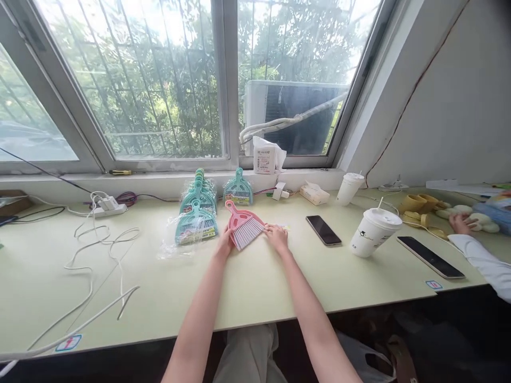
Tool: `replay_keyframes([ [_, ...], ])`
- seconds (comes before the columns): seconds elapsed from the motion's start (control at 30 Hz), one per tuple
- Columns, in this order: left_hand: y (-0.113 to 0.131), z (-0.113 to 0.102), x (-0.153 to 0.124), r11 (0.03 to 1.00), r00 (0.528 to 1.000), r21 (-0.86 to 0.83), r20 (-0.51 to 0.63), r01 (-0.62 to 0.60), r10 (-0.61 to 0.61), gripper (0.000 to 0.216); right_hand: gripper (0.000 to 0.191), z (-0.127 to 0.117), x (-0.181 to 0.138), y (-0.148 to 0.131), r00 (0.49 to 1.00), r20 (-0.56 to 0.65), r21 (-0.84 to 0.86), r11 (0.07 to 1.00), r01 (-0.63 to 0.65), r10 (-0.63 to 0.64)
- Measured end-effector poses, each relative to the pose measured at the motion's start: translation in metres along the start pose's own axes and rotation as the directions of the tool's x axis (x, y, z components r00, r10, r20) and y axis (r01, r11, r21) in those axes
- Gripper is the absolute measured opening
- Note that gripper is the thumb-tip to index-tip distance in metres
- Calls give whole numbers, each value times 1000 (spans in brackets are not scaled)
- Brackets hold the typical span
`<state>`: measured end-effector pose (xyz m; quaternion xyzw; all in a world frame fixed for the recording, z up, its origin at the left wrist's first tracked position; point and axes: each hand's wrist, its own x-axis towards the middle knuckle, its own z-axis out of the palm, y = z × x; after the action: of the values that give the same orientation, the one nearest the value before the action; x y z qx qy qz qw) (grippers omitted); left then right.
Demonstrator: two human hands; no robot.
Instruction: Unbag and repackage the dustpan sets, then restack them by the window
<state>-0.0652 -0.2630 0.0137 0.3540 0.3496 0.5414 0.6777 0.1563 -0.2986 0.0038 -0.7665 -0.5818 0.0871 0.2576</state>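
A small pink brush-and-dustpan set (245, 225) lies on the pale green table (255, 287), its white bristles toward me. My left hand (224, 242) grips its left edge with curled fingers. Resting on the table just right of the bristles, my right hand (276, 236) has its fingers bent beside a small yellowish slip. Teal dustpan sets in clear bags (196, 222) stand and lie just left of the pink one, with another teal set (238, 189) behind it by the window sill.
A black phone (323, 230) and a lidded paper cup (373, 231) are to the right, with a second cup (348, 188) and second phone (430, 257) beyond. Another person's hand (461, 224) and white sleeve reach in at far right. White cables (96, 250) and a power strip (107, 208) lie left.
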Motion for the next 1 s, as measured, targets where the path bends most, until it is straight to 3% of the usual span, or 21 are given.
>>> replay_keyframes([
  [0.1,3,2,-4,1000,1000,-13,-19,0,0,46,24,4,-3,-11,990,-17,23,990,139,-139],
  [0.2,6,5,-9,1000,1000,-4,-16,-13,13,47,39,6,-7,-13,993,-98,-24,998,60,-62],
  [0.27,8,7,-13,999,1000,18,-5,-26,26,47,49,6,-8,-8,997,-76,-42,999,-20,16],
  [0.47,11,8,-20,999,999,46,-42,-17,19,48,30,4,-5,7,998,-49,40,998,-46,48],
  [0.6,8,5,-18,996,998,84,-58,-12,17,48,35,-1,-7,6,999,-33,86,995,-40,43],
  [0.73,3,5,-15,999,997,47,-74,1,3,51,49,-10,-10,0,983,-146,193,978,-83,112],
  [0.87,-2,6,-15,996,999,90,-40,-5,9,51,49,-22,-16,-13,919,-345,430,903,-26,191],
  [0.93,-5,7,-16,996,1000,92,-9,-9,10,52,55,-24,-23,-24,907,-392,470,881,51,157],
  [1.0,-8,9,-17,998,999,65,44,-8,5,52,57,-21,-32,-37,919,-392,419,897,140,40],
])
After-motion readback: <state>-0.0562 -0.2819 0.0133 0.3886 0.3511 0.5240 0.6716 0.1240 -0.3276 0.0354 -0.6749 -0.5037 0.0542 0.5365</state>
